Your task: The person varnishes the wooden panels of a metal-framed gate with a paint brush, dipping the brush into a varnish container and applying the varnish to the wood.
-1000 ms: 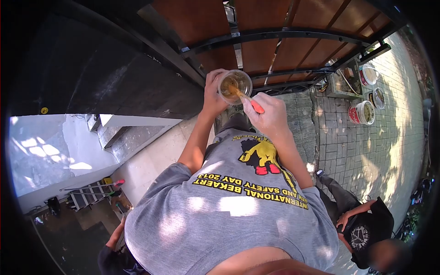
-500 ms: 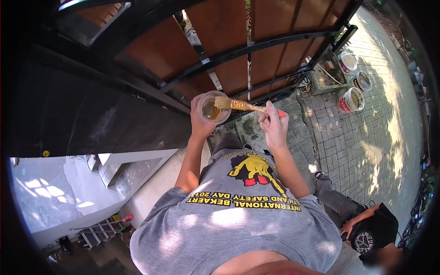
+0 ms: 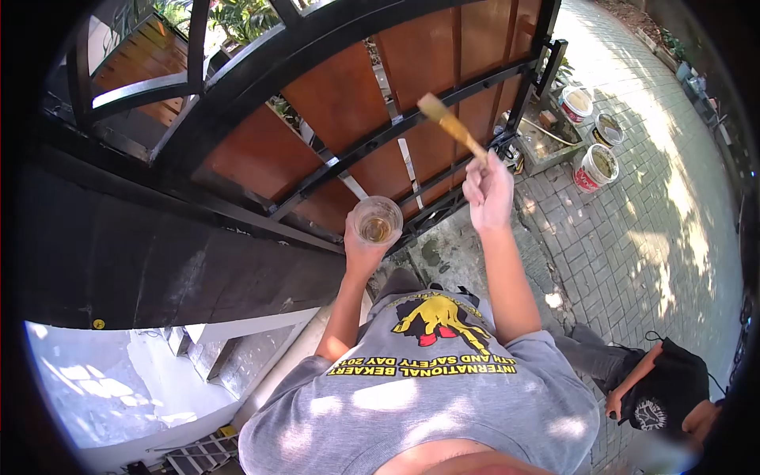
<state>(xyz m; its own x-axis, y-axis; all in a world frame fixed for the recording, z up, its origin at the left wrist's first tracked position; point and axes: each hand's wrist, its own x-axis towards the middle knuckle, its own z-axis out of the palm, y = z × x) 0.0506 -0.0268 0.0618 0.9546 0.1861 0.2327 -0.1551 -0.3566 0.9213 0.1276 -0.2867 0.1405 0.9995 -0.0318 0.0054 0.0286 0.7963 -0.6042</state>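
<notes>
My left hand (image 3: 364,247) is wrapped round a clear plastic cup (image 3: 378,221) with some amber liquid at its bottom. In my right hand (image 3: 489,190) is the handle of a paintbrush (image 3: 453,125), its bristles pointing up and to the left, away from the cup. The brush is in front of the gate (image 3: 332,103), which has reddish-brown panels and a black metal frame. Whether the bristles touch a panel, I cannot tell.
Several buckets (image 3: 595,168) stand on the paving (image 3: 625,237) at the right, beside a concrete box (image 3: 546,142). Another person (image 3: 673,384) in a black shirt is at the lower right. A ladder (image 3: 198,457) lies at the lower left.
The brush has moved from over the cup's rim up and to the right, raised by my right hand. My left hand and the cup are a little lower in view. The view has shifted.
</notes>
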